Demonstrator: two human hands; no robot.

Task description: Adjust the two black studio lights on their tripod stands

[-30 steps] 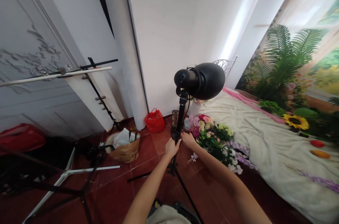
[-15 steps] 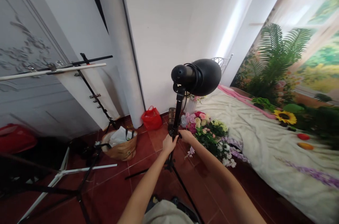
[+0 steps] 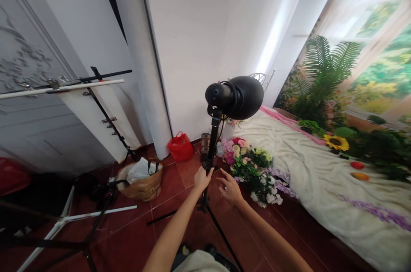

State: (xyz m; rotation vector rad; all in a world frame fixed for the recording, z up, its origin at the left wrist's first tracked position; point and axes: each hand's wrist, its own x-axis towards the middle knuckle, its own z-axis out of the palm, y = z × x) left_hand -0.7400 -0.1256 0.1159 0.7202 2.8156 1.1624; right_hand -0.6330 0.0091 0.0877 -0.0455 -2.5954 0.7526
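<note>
A black light stand [image 3: 212,141] stands upright in front of me on spread legs. On its top is a black studio lamp [image 3: 245,97] with a large reflector facing right and a cable looped around it. My left hand [image 3: 202,179] is wrapped around the stand's pole, just below a collar. Just right of the pole, my right hand [image 3: 229,187] is apart from it with fingers spread and nothing in them. Beyond that hand, artificial flowers [image 3: 245,156] sit on the floor.
To the left are a wicker basket [image 3: 144,186], a red bag [image 3: 180,147] and another stand with a clamped white sheet [image 3: 96,111]. White stand legs [image 3: 61,222] spread at lower left. A cream blanket [image 3: 308,169] with a sunflower [image 3: 336,141] lies at right, before a garden backdrop [image 3: 362,70].
My right hand has let go of the stand near the collar and moved a little right and down, its fingers opening. My left hand stays on the pole. The view has shifted slightly.
</note>
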